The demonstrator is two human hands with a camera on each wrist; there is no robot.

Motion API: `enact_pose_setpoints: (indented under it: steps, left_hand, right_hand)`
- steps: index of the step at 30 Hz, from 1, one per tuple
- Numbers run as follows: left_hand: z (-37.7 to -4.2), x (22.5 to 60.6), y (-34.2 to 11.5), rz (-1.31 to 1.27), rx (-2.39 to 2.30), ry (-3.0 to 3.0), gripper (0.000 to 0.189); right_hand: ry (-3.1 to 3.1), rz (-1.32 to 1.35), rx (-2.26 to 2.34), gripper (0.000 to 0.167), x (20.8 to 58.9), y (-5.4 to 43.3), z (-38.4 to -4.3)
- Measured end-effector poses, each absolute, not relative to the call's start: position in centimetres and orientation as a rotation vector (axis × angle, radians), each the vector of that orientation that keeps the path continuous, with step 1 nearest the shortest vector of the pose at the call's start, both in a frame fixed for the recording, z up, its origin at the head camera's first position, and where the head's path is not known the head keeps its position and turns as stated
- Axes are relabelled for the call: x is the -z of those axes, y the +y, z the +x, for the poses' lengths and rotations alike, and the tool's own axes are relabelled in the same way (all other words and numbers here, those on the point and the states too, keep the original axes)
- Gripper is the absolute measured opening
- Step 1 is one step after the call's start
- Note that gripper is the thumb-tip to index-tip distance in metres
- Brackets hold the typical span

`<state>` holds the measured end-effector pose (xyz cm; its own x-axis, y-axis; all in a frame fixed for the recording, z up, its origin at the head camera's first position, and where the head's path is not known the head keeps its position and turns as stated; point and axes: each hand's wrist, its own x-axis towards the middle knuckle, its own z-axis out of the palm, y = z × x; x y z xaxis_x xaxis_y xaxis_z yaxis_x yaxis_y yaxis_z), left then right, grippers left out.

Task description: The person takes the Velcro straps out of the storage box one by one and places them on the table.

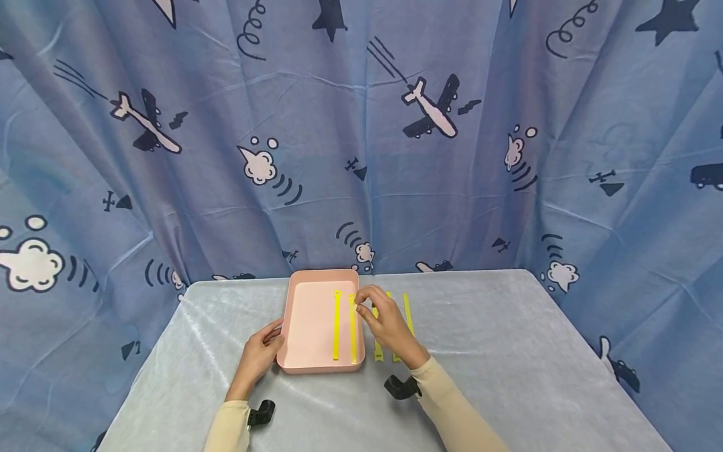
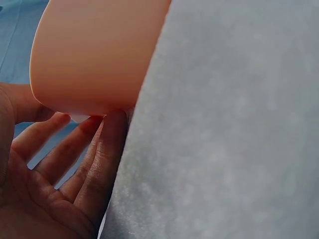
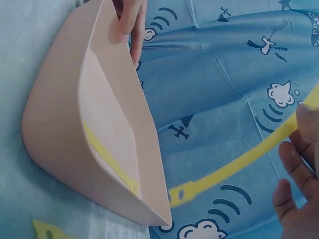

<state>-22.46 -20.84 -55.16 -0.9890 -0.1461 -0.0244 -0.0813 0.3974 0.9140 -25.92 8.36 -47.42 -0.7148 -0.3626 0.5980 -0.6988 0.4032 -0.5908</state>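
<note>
A shallow pink tray (image 1: pixel 307 329) lies on the table. At its left side my left hand (image 1: pixel 261 355) grips the wall, thumb over the rim and fingers against the outside and underside, as the left wrist view shows. Over the tray's right edge, my right hand (image 1: pixel 386 320) pinches a yellow cable tie (image 3: pixel 234 169) between thumb and fingers. Its slotted end hangs away from the hand, close to the tray's rim in the right wrist view. Another yellow cable tie (image 1: pixel 336 326) lies lengthwise on the tray floor.
Right of the tray, several more yellow cable ties, one of them a strip (image 1: pixel 408 314), lie on the grey cloth-covered table (image 1: pixel 508 351), partly behind the right hand. A blue patterned curtain (image 1: pixel 316 207) hangs along the table's back edge.
</note>
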Motion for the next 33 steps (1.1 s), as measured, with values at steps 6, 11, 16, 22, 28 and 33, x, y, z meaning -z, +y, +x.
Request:
enact_pose_setpoints:
  steps: [6, 11, 16, 22, 28, 33]
  left_hand:
    - [-22.2, 55.1, -21.3, 0.23, 1.691, -2.598, 0.046]
    - [-22.2, 55.0, -21.3, 0.246, 1.686, -2.598, 0.045]
    - [-22.4, 55.0, -21.1, 0.228, 1.689, -2.588, 0.045]
    - [-22.5, 54.8, -21.1, 0.225, 1.691, -2.589, 0.045]
    - [-22.5, 54.8, -21.1, 0.219, 1.7, -2.588, 0.045]
    - [-22.6, 54.9, -21.1, 0.219, 1.692, -2.597, 0.045]
  right_hand:
    - [-2.23, 0.864, -1.375, 0.005, 47.6, 8.1, -25.7]
    - [-2.274, 0.767, -1.456, 0.008, 47.3, 8.4, -25.4]
    - [-2.296, 0.68, -1.532, 0.008, 47.3, 8.8, -25.5]
    - [-2.271, 0.669, -1.538, 0.006, 45.9, 8.9, -24.7]
    - [-2.246, 0.661, -1.549, 0.006, 44.1, 9.1, -23.5]
    - [-2.244, 0.576, -1.609, 0.011, 45.0, 9.5, -24.2]
